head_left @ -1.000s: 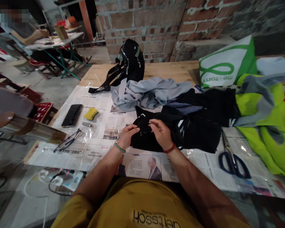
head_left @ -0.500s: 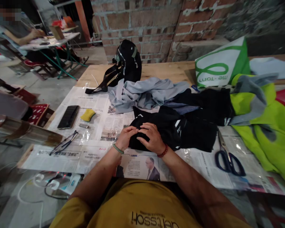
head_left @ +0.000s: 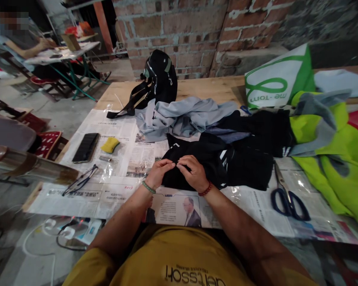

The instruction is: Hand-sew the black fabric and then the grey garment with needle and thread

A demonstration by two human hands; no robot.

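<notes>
Just above a black garment (head_left: 207,159) with white stripes, my two hands meet almost fingertip to fingertip. My left hand (head_left: 158,171) is closed in a pinch, thumb against forefinger. My right hand (head_left: 194,171) is closed too, its thumb and forefinger drawn together beside the left fingertips. Whatever lies between the fingers is too small to make out. The garment spreads under and to the right of both hands on newspaper (head_left: 113,198). Large scissors (head_left: 288,198) with dark blue handles lie right of it.
Behind are a grey garment (head_left: 187,115), a black bag (head_left: 164,77) and a green-white bag (head_left: 280,79). Yellow-green clothing (head_left: 331,159) lies right. A phone (head_left: 86,147), sponge (head_left: 110,145), small spool (head_left: 105,158) and glasses (head_left: 83,180) lie left. Another person (head_left: 24,43) sits farther off.
My right hand's fingers, spread a little before, have drawn together into a pinch near the left fingertips. My left hand and the garment have hardly moved.
</notes>
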